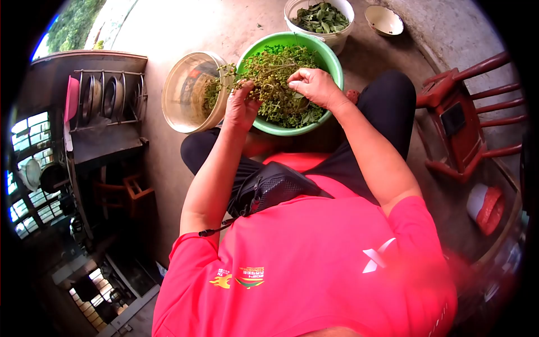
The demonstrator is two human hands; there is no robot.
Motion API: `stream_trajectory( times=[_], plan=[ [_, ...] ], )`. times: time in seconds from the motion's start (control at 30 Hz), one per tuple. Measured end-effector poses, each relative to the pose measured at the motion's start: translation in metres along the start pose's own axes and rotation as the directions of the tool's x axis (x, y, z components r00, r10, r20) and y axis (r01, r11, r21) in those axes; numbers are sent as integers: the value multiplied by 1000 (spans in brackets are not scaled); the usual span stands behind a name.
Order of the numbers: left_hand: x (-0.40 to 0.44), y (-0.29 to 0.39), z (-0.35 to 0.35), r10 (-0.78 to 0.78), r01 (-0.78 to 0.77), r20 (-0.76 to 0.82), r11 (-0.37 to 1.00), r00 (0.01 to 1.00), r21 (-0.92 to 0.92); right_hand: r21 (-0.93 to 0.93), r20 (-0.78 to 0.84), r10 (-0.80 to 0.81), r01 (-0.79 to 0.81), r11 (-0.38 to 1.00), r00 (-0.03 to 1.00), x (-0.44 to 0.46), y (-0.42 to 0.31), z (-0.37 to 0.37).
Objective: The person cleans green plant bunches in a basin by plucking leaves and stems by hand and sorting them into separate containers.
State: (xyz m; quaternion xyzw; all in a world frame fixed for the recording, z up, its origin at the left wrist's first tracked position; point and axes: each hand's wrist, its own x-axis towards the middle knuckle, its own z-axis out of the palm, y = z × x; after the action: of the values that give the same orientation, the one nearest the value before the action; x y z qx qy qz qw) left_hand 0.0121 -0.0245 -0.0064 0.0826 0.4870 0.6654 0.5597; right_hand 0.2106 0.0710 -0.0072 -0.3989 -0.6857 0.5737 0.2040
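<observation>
A green basin [335,59] in front of me is heaped with sprigs of small green berries [281,104] on thin stems, some leaves among them. My left hand [242,106] is over the basin's left rim, thumb and fingers closed on a berry sprig [227,73] that reaches out to the left. Above the right part of the heap is my right hand [318,87], its thumb and forefinger pinched together. What lies between those fingertips is too small to make out.
To the left a pale bucket [191,121] lies tilted with berry sprigs inside. Behind the basin stand a white bucket [289,14] of green leaves and a shallow bowl [384,21]. A red-brown wooden chair [463,132] is at right, a dish rack [106,121] at left.
</observation>
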Motion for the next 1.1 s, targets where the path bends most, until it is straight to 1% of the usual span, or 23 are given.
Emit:
stream_trajectory(
  times=[0.03, 0.1, 0.13, 0.17, 0.23, 0.3, 0.37, 0.4, 0.47, 0.5, 0.53, 0.57, 0.6, 0.67, 0.7, 0.77, 0.8, 0.83, 0.9, 0.93, 1.0, 1.03, 1.1],
  plan=[
    [-1, -1, 0, -4, 4, 39, 1000, 999, 0, -114, 34, 9, -5, 993, 999, -4, -7, 0],
    [-1, -3, -1, -9, 10, 80, 1000, 997, -2, -185, 47, 58, -48, 982, 997, -5, -6, 12],
    [-1, -4, -1, -25, 25, 94, 1000, 995, 4, -356, -25, 56, -62, 933, 998, -5, -4, 18],
    [0, -6, -2, -40, 39, 108, 999, 993, 10, -355, -25, 56, -61, 933, 998, -5, -3, 22],
    [-5, -8, 10, -50, 50, 122, 999, 991, 3, -479, -45, 52, -67, 875, 998, -6, -1, 27],
    [-12, -8, 21, -61, 66, 122, 997, 991, -36, -496, -70, 43, -72, 865, 997, -5, -1, 28],
    [-7, -9, 17, -60, 63, 107, 998, 992, -28, -406, -204, -23, -63, 912, 979, -6, -1, 28],
    [-5, -8, 15, -70, 75, 105, 996, 992, -50, -405, -203, -23, -62, 912, 979, -6, -1, 27],
    [-2, -7, 13, -81, 84, 40, 994, 996, -72, -220, -209, -35, -12, 975, 977, -3, 1, 23],
    [-1, -8, 10, -80, 83, 41, 994, 996, -72, -125, -213, -41, 15, 992, 976, -2, 2, 21],
    [1, -9, 6, -87, 89, 32, 992, 996, -87, -105, -229, -86, 63, 992, 970, 0, 4, 20],
    [3, -9, 2, -96, 98, 23, 990, 995, -101, -103, -228, -85, 63, 993, 970, 2, 9, 20],
    [2, -9, 1, -109, 110, 17, 988, 994, -104, 63, -181, -68, 81, 995, 981, 6, 15, 21],
    [1, -9, 0, -134, 136, 23, 986, 991, -98, 371, -97, -41, 74, 925, 994, 11, 26, 25],
    [1, -9, 0, -154, 156, 30, 983, 988, -95, 371, -98, -41, 74, 926, 994, 11, 25, 24],
    [3, -11, -1, -146, 147, 19, 984, 989, -99, 651, 127, 112, -168, 740, 986, 10, 22, 19],
    [3, -11, -1, -138, 138, 8, 985, 990, -102, 689, 186, 163, -247, 681, 969, 5, 14, 14],
    [4, -12, -2, -137, 137, 8, 985, 991, -103, 689, 186, 163, -247, 682, 969, 3, 10, 12],
    [4, -12, -2, -141, 143, 34, 986, 989, -90, 787, 252, 193, -317, 529, 948, 0, 6, 10],
    [5, -12, -1, -142, 145, 34, 985, 989, -90, 787, 251, 195, -317, 529, 948, 0, 8, 10],
    [6, -14, 2, -120, 113, -48, 986, 992, -121, 854, 327, 55, -320, 410, 943, 2, 13, 10],
    [7, -14, 1, -120, 113, -48, 986, 992, -122, 853, 327, 55, -320, 411, 943, 1, 15, 9],
    [7, -13, -1, -139, 128, -73, 983, 988, -130, 883, 373, -70, -331, 333, 925, 0, 13, 5]
  ],
)
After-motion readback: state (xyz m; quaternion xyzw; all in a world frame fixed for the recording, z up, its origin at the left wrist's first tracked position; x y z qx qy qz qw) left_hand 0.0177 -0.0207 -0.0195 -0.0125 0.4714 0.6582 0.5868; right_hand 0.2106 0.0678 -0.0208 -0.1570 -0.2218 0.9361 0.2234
